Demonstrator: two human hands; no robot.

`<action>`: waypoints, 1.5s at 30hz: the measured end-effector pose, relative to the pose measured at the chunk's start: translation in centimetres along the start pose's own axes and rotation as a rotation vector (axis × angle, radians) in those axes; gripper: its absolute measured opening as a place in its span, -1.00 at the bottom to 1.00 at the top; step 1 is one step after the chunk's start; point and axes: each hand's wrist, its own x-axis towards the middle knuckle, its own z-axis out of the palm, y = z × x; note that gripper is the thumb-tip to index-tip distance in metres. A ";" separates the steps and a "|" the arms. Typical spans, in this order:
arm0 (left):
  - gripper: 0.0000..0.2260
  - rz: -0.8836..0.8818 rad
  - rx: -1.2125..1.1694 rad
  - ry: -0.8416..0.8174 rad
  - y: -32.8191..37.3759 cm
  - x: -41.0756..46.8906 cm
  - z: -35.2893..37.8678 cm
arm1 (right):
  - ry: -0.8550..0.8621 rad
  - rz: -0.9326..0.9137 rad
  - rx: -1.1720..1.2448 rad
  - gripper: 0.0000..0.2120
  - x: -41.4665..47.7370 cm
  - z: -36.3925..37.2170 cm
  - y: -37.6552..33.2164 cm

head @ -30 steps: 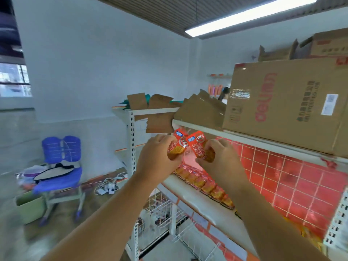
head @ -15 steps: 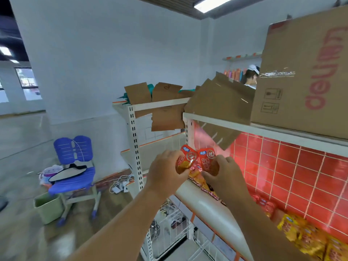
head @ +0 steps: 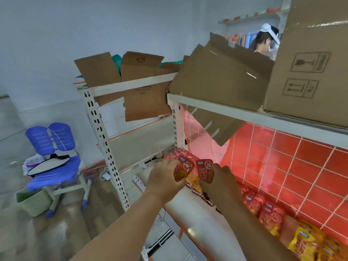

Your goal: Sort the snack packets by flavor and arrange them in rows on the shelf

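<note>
Left hand (head: 165, 176) and right hand (head: 219, 178) each pinch a red snack packet (head: 185, 167) above the shelf (head: 180, 208), seemingly matching flavors for rows

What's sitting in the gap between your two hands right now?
Head view: two red plastic snack packets, the left red packet in the left hand, the right red packet in the right hand, nearly touching.

Left hand (head: 165, 176) and right hand (head: 219, 180) each pinch a red packet (head: 185, 169) over the shelf (head: 180, 208). More red packets (head: 263, 208) and yellow packets (head: 308, 242) line its back. Boxes (head: 316, 59) sit above.
</note>
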 end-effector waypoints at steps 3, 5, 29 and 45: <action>-0.46 -0.022 -0.015 -0.054 -1.3 1.1 2.2 | -0.033 0.030 -0.050 -0.55 0.7 1.9 0.6; -0.46 -0.048 0.006 -0.100 -2.1 1.9 3.6 | -0.013 0.056 -0.059 -0.60 1.1 3.0 0.9; -0.32 0.284 0.207 -0.292 -12.0 14.8 14.9 | -0.148 0.699 -0.259 -0.36 7.8 14.9 -2.8; -0.41 0.440 0.213 -0.342 -13.8 16.4 16.0 | -0.102 0.858 -0.288 -0.30 9.8 17.6 -4.3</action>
